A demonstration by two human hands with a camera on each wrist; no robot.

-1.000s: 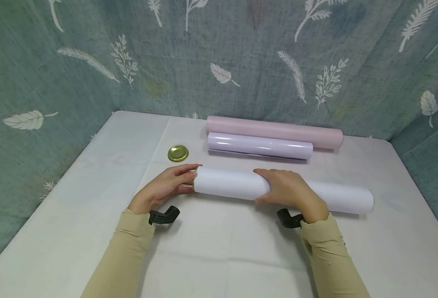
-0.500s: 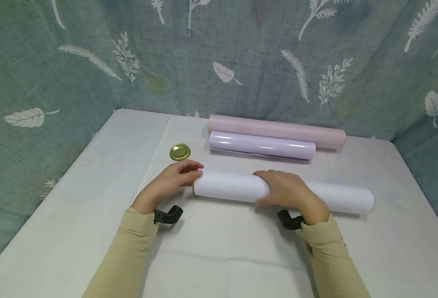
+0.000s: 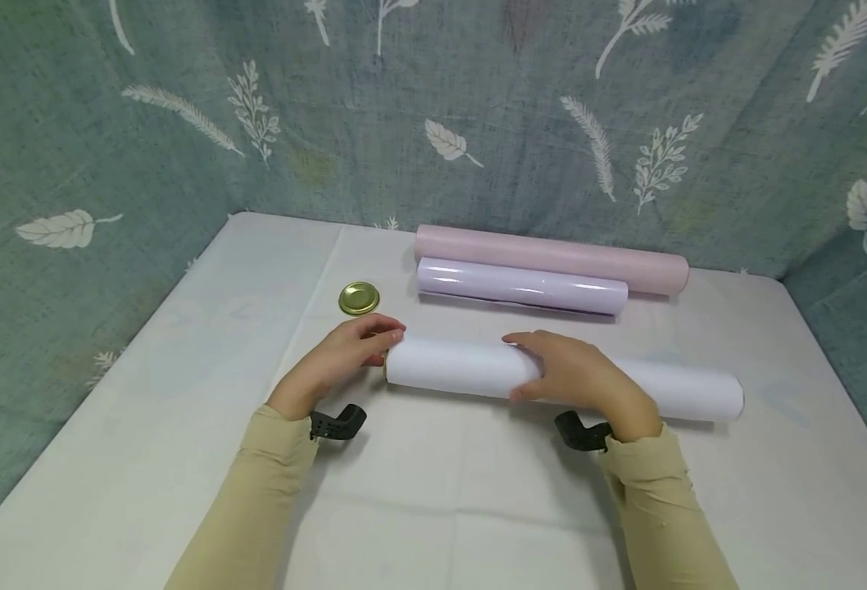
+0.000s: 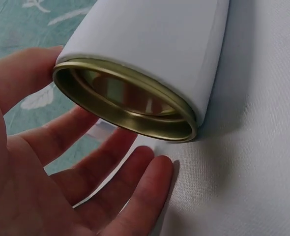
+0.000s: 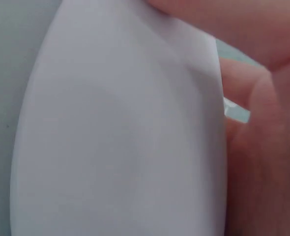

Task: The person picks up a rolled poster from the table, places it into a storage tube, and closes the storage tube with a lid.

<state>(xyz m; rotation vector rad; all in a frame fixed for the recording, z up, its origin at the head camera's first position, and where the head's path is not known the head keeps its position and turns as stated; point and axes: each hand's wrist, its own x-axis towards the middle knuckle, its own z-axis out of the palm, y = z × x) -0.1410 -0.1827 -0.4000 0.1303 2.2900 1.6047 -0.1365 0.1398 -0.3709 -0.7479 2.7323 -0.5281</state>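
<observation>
White tube (image 3: 562, 377) lies on the table (image 3: 183, 393), right hand (image 3: 581, 377) wrapped over its middle, left hand (image 3: 333, 360) spread at the open brass-rimmed end; probably light, stiff, rolls easily, best gripped mid-body.

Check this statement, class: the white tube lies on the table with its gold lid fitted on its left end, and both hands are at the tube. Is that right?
Not quite. The white tube has no lid on its left end: the left wrist view shows its gold-rimmed mouth open. The gold lid lies apart on the table. The left hand and right hand are at the tube, as stated.
</observation>
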